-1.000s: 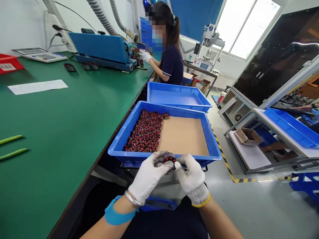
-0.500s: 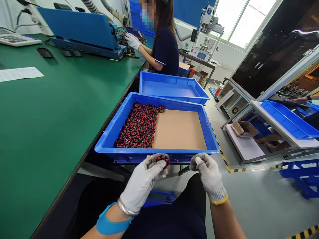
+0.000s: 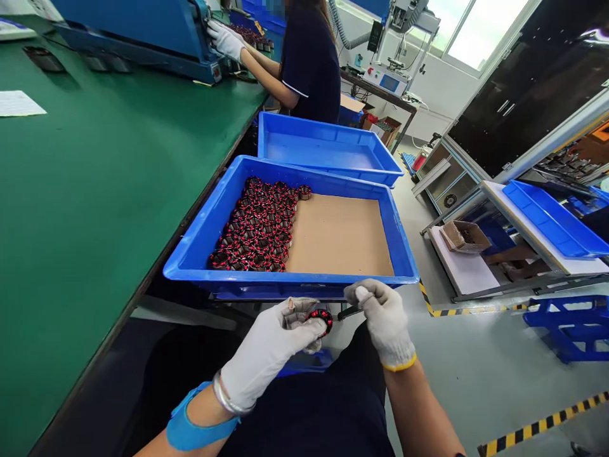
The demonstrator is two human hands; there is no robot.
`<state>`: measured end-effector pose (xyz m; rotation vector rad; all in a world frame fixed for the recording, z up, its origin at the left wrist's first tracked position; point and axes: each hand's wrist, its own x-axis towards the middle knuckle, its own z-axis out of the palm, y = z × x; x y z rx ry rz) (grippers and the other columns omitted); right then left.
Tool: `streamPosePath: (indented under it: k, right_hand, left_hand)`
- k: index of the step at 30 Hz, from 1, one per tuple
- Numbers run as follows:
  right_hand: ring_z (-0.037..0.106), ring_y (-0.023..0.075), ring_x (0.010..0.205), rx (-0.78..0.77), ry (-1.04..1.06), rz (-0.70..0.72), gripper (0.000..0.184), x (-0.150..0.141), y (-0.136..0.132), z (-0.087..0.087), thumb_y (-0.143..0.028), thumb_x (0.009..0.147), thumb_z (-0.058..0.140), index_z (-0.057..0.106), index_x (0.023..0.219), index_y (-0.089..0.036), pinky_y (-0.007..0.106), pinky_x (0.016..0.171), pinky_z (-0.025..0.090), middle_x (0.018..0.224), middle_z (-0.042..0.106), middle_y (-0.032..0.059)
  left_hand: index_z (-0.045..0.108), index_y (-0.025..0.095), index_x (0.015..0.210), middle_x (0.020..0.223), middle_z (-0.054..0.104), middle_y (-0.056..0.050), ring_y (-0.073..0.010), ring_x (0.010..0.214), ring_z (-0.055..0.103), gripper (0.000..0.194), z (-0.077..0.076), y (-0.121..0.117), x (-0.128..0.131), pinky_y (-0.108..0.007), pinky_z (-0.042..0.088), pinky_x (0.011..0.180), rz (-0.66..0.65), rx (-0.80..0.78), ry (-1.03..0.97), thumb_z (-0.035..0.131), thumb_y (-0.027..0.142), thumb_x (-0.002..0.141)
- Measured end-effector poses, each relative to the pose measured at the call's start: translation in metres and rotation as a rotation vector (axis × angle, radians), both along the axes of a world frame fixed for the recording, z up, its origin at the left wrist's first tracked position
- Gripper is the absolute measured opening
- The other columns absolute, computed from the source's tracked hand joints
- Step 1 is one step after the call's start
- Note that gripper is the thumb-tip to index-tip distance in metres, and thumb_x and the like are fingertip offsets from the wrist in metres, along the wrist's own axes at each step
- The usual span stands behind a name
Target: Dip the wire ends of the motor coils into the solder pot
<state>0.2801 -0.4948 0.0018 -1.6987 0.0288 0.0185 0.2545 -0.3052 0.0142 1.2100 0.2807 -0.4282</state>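
My left hand [image 3: 280,333], in a white glove, grips a small round motor stator [image 3: 320,322] with a dark rim and red windings. Its thumb lies across the stator's face. To the right, my gloved right hand [image 3: 380,317] is closed in a pinch near the tray's front rim, apart from the stator. What its fingertips hold, if anything, is too small to make out. In front of both hands stands a blue tray [image 3: 290,277]. Similar stators [image 3: 259,222] are packed in rows over its left part, on a cardboard sheet [image 3: 340,235].
Behind lies a second blue tray [image 3: 328,149]. The green workbench [image 3: 109,165] runs along the left, with a blue machine [image 3: 137,38] on it. A co-worker [image 3: 311,63] in white gloves works beside that machine. At right stands a shelf [image 3: 469,266] with a cardboard box [image 3: 464,237].
The camera view has shifted, and the trays appear slightly higher. My left hand has turned the stator a little, and my right hand has come slightly up and left. The co-worker's hands appear further left.
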Motion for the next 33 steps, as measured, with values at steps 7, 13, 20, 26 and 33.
streamPosePath:
  k: [7,13,20,26,33]
  right_hand:
    - [0.064,0.0205,0.095,0.161,0.202,0.314,0.045,-0.011,0.0,-0.002,-0.038,0.073,0.072,0.061,0.112,-0.02,0.037,0.083,0.052,0.107,0.067,0.0084]
    - [0.065,0.0148,0.079,0.322,0.371,0.29,0.041,-0.015,0.015,-0.016,-0.034,0.068,0.076,0.065,0.104,-0.018,0.029,0.071,0.054,0.092,0.07,0.0049]
    - [0.064,0.0143,0.068,0.431,0.443,0.113,0.045,-0.016,0.01,-0.019,-0.038,0.064,0.079,0.065,0.102,-0.019,0.023,0.053,0.048,0.087,0.068,0.0042]
    - [0.067,0.0194,0.082,0.212,0.128,0.046,0.045,0.046,-0.002,0.025,-0.034,0.066,0.076,0.063,0.106,-0.019,0.032,0.071,0.054,0.098,0.069,0.0074]
    - [0.067,0.0154,0.07,-0.678,0.243,0.127,0.027,0.189,0.05,0.028,-0.035,0.079,0.051,0.071,0.088,-0.019,0.024,0.068,0.051,0.075,0.07,0.004]
  left_hand:
    - [0.072,0.015,0.09,0.078,0.07,-0.008,-0.0158,0.057,0.059,0.034,-0.008,0.002,0.005,-0.025,0.047,0.052,-0.173,0.078,-0.07,0.08,0.032,0.061]
    - [0.071,0.013,0.094,0.072,0.068,-0.009,-0.0175,0.056,0.06,0.048,-0.023,0.005,0.004,-0.029,0.049,0.057,-0.11,-0.228,0.062,0.068,0.055,0.071]
    - [0.061,0.009,0.111,0.091,0.069,-0.016,-0.0227,0.067,0.065,0.062,-0.021,0.011,-0.005,-0.036,0.051,0.062,0.016,-0.144,-0.004,0.044,0.062,0.084]
    - [0.06,0.016,0.114,0.121,0.062,-0.013,-0.0313,0.114,0.054,0.05,-0.024,0.02,0.02,-0.05,0.033,0.105,0.212,1.147,-0.906,0.067,0.046,0.075]
    - [0.066,0.017,0.085,0.079,0.064,-0.008,-0.0277,0.082,0.058,0.026,-0.029,0.025,0.042,-0.044,0.041,0.081,0.073,1.592,-0.904,0.065,0.041,0.077]
